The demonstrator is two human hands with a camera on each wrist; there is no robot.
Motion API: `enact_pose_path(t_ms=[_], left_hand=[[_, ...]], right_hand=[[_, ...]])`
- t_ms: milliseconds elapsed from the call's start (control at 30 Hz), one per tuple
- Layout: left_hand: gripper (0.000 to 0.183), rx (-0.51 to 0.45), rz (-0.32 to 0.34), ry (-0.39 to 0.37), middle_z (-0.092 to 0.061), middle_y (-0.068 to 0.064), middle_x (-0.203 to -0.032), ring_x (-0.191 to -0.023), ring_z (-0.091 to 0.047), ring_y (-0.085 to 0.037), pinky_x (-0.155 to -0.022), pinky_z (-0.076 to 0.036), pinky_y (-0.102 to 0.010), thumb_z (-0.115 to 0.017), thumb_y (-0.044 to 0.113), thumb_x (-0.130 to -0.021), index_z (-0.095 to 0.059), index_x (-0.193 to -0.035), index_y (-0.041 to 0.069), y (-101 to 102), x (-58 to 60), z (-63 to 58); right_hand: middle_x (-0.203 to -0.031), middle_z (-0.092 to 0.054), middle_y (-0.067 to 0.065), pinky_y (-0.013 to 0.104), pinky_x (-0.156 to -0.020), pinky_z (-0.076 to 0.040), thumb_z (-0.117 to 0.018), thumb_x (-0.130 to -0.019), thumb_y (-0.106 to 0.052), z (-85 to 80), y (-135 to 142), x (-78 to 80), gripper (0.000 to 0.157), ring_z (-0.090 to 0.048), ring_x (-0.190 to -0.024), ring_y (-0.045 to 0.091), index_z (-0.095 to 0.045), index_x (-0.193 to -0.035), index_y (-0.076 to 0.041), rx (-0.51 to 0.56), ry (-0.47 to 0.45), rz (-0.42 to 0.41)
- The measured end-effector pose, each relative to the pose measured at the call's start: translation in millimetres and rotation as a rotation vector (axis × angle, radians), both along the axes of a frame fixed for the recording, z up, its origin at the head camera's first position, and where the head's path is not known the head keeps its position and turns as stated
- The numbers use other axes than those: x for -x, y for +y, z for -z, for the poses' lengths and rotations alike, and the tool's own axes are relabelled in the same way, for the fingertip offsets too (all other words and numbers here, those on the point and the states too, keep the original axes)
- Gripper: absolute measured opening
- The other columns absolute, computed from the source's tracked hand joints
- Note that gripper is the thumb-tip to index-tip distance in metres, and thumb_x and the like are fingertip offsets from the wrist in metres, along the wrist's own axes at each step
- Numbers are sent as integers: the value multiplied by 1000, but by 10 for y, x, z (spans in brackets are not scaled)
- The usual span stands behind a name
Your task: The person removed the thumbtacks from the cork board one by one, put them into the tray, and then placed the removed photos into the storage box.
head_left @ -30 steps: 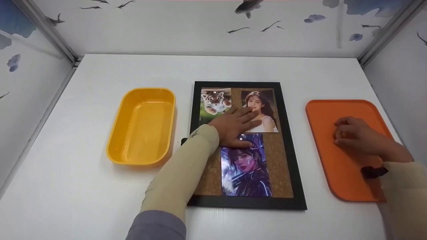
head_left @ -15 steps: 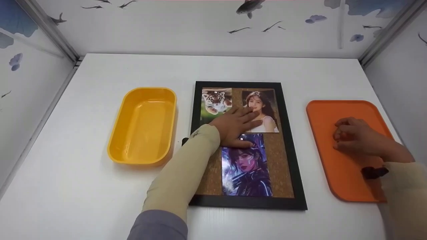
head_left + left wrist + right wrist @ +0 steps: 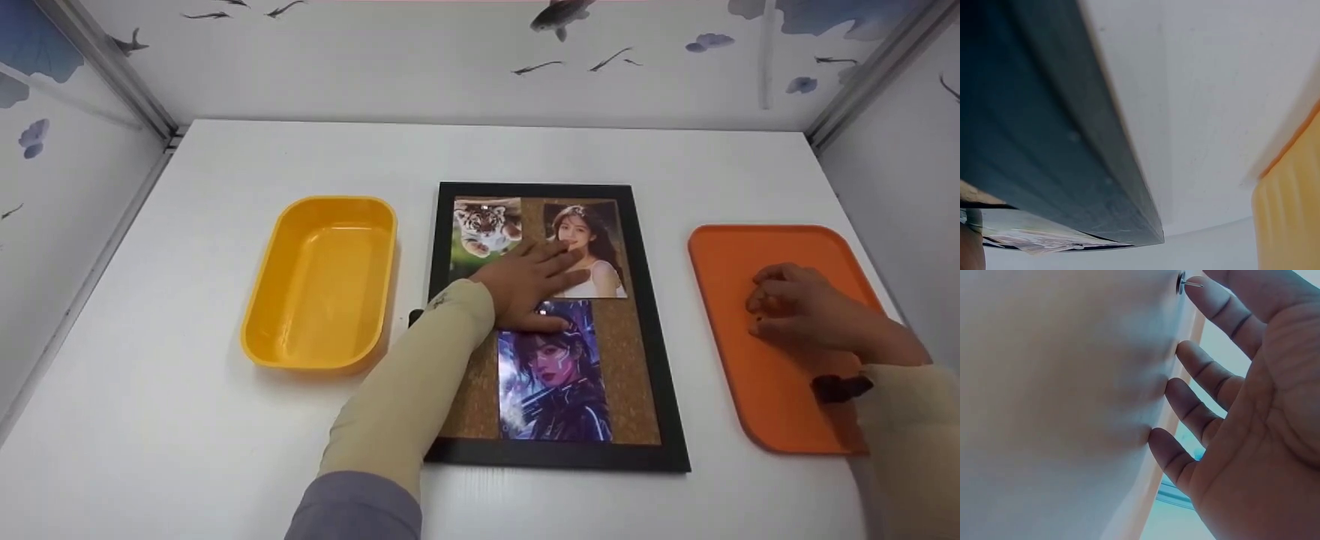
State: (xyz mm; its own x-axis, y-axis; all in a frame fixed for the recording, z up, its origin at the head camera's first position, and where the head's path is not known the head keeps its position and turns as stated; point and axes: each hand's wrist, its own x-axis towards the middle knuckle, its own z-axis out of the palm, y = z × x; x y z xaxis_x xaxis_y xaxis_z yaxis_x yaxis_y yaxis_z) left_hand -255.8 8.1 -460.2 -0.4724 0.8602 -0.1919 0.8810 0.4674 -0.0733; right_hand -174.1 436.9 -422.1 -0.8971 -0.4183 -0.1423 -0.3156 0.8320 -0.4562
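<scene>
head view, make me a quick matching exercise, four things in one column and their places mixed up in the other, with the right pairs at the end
Things:
1. left hand
2. yellow tub
3. right hand
4. tiger picture

Places:
A. at the orange tray
B. in the far left corner of the framed corkboard
C. laid across pictures near the middle
D. on the white table, left of the corkboard

Right pairs: 1-C, 2-D, 3-A, 4-B
</scene>
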Motion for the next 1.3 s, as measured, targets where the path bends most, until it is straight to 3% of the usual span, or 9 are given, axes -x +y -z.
enact_pose_path(t_ms=[233, 467, 667, 767, 900, 1000, 1133, 1233, 1300], left_hand=[[89, -2, 7, 7, 14, 2, -165, -151, 10, -22, -120, -3, -48, -7, 83, -88, 11, -158, 32, -4, -8, -10], [89, -18, 11, 29, 9, 1, -166, -151, 8, -22, -121, -5, -47, -8, 82, -88, 7, -159, 31, -17, -23, -25], [89, -14, 11, 25, 10, 2, -166, -151, 8, -22, -121, -4, -47, -9, 82, -89, 8, -159, 31, -11, -20, -23], [88, -7, 10, 22, 12, 2, -165, -151, 9, -22, -120, -4, -47, -9, 82, -88, 9, -159, 32, -8, -15, -9], [88, -8, 6, 19, 12, 3, -165, -151, 9, -22, -120, -4, -47, -9, 82, -88, 10, -159, 32, -10, -10, -10], [88, -7, 6, 18, 12, 2, -165, -151, 9, -22, -120, -4, -47, -9, 83, -88, 10, -158, 32, -13, -9, -16], [89, -3, 12, 19, 13, 2, -165, -151, 9, -22, -120, -3, -47, -7, 83, -88, 11, -158, 32, -15, -6, -14], [89, -6, 14, 19, 13, 2, -165, -151, 9, -22, -120, -3, -47, -8, 83, -88, 10, -158, 32, -14, -4, -12], [89, -10, 10, 16, 12, 2, -165, -151, 9, -22, -120, -3, -47, -8, 83, -88, 10, -159, 32, -11, -2, -9]], right_hand=[[-126, -48, 12, 40, -85, -42, -81, -85, -22, -1, -12, 5, 18, -38, -115, 33, -69, -98, -16, -1, 5, -4], [-126, -48, 14, 28, -85, -32, -80, -84, -12, 23, 13, 15, 17, -36, -118, 30, -68, -96, -15, 87, 15, -36], [-118, -55, 6, 10, -82, -36, -81, -84, -14, -1, 1, 41, 16, -39, -108, 12, -70, -95, -18, 44, 53, -30], [-113, -58, 3, 7, -81, -36, -81, -83, -13, -19, -23, 70, 16, -41, -102, 5, -71, -93, -18, 26, 70, -24], [-113, -61, 4, 7, -83, -35, -81, -83, -10, -55, -65, 121, 15, -44, -103, 7, -71, -93, -17, 38, 76, -29], [-120, -59, 9, 7, -84, -34, -79, -86, -12, -105, -99, 156, 17, -46, -110, 17, -72, -101, -13, 49, 46, -17], [-136, -50, 21, 35, -101, -40, -75, -89, -12, -197, -161, 206, 31, -42, -124, 38, -67, -118, -4, 27, -34, 27], [-143, -44, 25, 62, -99, -38, -73, -91, -10, -274, -241, 261, 39, -38, -131, 44, -62, -127, -1, 2, -79, 48], [-145, -43, 23, 64, -99, -38, -73, -91, -11, -315, -305, 305, 41, -39, -132, 43, -61, -130, -2, -15, -81, 43]])
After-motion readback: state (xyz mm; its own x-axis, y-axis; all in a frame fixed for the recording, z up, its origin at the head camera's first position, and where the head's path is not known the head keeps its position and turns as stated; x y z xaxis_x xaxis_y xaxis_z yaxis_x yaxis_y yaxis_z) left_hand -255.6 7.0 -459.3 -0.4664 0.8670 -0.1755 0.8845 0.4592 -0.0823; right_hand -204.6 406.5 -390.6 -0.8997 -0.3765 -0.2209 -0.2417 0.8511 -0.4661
